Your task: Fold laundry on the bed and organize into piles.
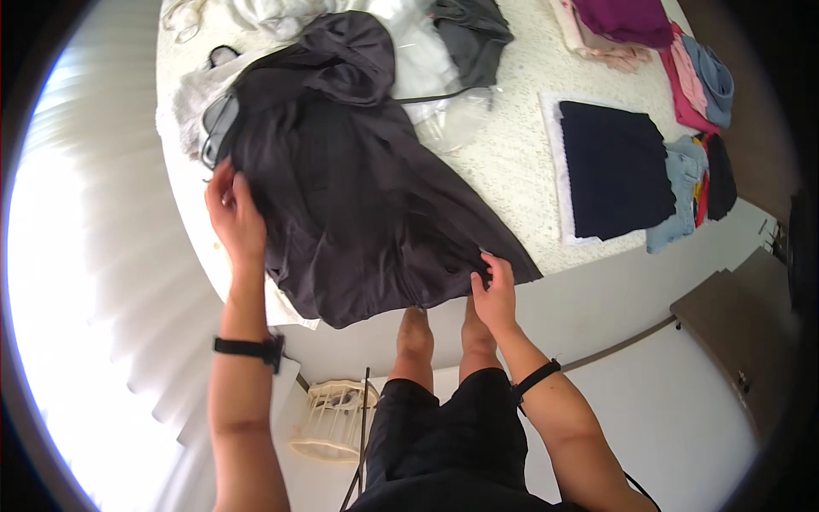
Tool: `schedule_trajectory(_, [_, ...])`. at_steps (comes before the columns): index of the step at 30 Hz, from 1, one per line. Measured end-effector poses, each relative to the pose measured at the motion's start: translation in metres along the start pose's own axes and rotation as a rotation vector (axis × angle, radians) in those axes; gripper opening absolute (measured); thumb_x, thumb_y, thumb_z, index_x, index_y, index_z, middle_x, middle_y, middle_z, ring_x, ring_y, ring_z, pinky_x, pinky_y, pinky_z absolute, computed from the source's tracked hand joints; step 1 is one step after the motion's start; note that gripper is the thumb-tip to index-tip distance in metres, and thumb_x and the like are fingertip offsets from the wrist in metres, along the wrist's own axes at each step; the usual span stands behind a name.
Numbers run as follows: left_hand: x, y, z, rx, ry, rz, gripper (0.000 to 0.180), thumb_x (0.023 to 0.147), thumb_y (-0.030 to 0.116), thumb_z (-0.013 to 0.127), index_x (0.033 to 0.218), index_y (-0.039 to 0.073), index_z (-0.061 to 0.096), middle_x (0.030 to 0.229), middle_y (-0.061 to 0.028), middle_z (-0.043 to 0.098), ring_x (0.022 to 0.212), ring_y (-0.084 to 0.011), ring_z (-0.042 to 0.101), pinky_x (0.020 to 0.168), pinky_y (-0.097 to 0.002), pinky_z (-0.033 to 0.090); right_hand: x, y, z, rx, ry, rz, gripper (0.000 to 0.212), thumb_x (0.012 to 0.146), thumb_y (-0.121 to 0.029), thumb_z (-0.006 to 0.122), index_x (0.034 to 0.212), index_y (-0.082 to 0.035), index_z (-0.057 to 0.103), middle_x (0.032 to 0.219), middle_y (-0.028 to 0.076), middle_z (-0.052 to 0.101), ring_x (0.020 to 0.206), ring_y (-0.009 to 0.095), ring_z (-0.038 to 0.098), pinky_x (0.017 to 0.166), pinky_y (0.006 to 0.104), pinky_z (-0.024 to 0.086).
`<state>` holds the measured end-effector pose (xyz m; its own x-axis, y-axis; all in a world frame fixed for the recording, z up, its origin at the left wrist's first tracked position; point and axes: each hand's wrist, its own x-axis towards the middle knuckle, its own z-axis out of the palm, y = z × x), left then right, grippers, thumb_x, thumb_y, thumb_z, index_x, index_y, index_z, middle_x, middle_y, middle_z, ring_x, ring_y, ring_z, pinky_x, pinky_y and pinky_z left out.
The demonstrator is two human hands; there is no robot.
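A large black garment (341,188), smooth and loosely creased, lies spread over the table in front of me. Its wide lower end reaches the near table edge, and its far end is bunched up. At the garment's left edge is my left hand (236,220), fingers bent and thumb apart, slightly blurred. My right hand (496,294) touches the hem near its right corner, with thumb and forefinger spaced apart on the cloth. Beyond my left fingertips, a grey piece with a dark cord (219,128) shows beside the garment; its kind is unclear.
The pale patterned table (512,171) holds a folded navy cloth (614,171) on a white one at right. Folded jeans (682,183) and a purple cloth (627,19) on pink ones lie nearby. A dark grey garment (469,43) and clear plastic (456,119) lie at the back.
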<state>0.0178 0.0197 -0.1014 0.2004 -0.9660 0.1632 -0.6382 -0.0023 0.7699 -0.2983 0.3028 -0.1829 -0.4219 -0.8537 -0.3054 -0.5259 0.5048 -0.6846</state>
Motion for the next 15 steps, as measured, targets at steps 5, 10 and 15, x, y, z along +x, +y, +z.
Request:
schedule_trajectory(5, [-0.084, -0.103, -0.082, -0.124, -0.123, -0.767, 0.046, 0.096, 0.019, 0.063, 0.134, -0.002, 0.049, 0.108, -0.0095, 0.062, 0.104, -0.0171, 0.057, 0.092, -0.0283, 0.043, 0.017, -0.030, 0.013, -0.030, -0.239, 0.319, 0.052, 0.086, -0.020, 0.071, 0.132, -0.006, 0.050, 0.110, 0.015, 0.059, 0.103, 0.033, 0.058, 0.086, 0.0428, 0.048])
schedule_trajectory(10, [-0.087, -0.116, -0.094, -0.068, -0.235, -0.564, 0.057, 0.093, 0.020, 0.067, 0.141, 0.001, 0.043, 0.105, -0.0074, 0.064, 0.103, -0.0170, 0.058, 0.089, -0.0302, 0.047, 0.064, -0.046, 0.011, -0.365, 0.131, -0.209, 0.047, 0.083, -0.018, 0.072, 0.124, -0.007, 0.053, 0.118, 0.014, 0.056, 0.109, 0.033, 0.055, 0.086, 0.0429, 0.046])
schedule_trajectory(15, [-0.052, -0.121, -0.088, -0.184, -0.407, -0.554, 0.036, 0.091, 0.017, 0.068, 0.123, 0.004, 0.060, 0.106, -0.0079, 0.065, 0.102, -0.0164, 0.060, 0.094, -0.0317, 0.047, 0.137, -0.024, -0.009, -0.323, -0.164, 0.082, 0.027, 0.086, -0.024, 0.068, 0.101, -0.003, 0.060, 0.081, 0.016, 0.063, 0.080, 0.033, 0.065, 0.068, 0.0447, 0.051])
